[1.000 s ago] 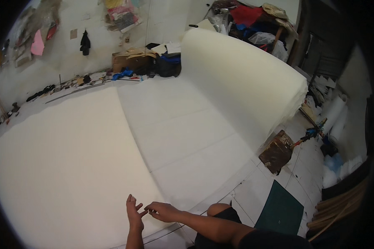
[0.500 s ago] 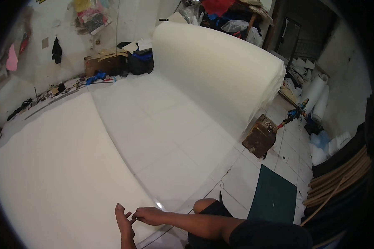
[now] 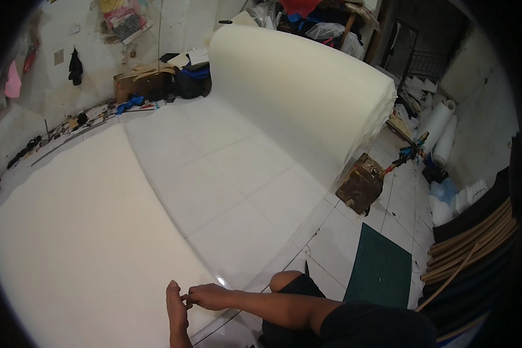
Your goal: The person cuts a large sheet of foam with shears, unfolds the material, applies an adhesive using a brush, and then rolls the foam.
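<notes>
White foam sheet, wide and flat, lies on the tiled floor and fills the lower left of our view, its curved edge running from the far clutter down to our hands. Our left hand rests on the near corner of this sheet with the fingers held straight and close together, palm turned inward. Our right hand comes across from the right and meets the left one; its fingertips are pinched together just at the left fingers, and we cannot tell whether they grip something small between them or only the foam edge. Our bent knee is just beside the right forearm. Farther away, a tall thick stack of white foam stands curved on the floor. A dark green mat lies near our knee, and a brown worn box sits beyond it.
</notes>
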A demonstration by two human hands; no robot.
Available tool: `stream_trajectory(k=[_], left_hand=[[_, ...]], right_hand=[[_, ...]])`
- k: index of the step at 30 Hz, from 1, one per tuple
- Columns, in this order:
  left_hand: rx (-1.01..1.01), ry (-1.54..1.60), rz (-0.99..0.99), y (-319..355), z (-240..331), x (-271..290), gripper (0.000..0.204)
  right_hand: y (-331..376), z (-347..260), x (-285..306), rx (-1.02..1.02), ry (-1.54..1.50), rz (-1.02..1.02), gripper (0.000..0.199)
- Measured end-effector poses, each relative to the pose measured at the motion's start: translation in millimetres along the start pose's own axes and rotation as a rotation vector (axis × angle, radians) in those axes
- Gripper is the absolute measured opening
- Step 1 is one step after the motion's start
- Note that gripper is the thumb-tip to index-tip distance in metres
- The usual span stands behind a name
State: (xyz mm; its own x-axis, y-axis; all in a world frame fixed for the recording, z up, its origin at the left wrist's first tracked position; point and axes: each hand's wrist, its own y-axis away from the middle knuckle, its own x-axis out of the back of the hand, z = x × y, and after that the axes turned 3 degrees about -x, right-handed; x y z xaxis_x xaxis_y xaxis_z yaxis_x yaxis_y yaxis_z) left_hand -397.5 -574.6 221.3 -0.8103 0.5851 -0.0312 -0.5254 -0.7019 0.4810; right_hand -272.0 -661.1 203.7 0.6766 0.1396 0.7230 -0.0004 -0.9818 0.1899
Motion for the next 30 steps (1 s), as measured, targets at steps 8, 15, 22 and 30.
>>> stream_trajectory(k=[8,15,22,30], left_hand=[[-0.007,-0.002,0.018,-1,-1,-1,0.067],[-0.024,-0.022,0.018,-4,-8,2,0.067],[-0.056,-0.015,-0.001,-8,-16,4,0.067],[-0.033,-0.132,-0.086,0,-1,2,0.067]], right_hand=[[4,-7,10,-0.017,0.008,0.007,0.011],[5,-9,9,0.016,-0.022,-0.034,0.027],[-5,0,1,0.031,-0.018,-0.060,0.026],[1,-10,12,-0.065,-0.101,-0.133,0.022]])
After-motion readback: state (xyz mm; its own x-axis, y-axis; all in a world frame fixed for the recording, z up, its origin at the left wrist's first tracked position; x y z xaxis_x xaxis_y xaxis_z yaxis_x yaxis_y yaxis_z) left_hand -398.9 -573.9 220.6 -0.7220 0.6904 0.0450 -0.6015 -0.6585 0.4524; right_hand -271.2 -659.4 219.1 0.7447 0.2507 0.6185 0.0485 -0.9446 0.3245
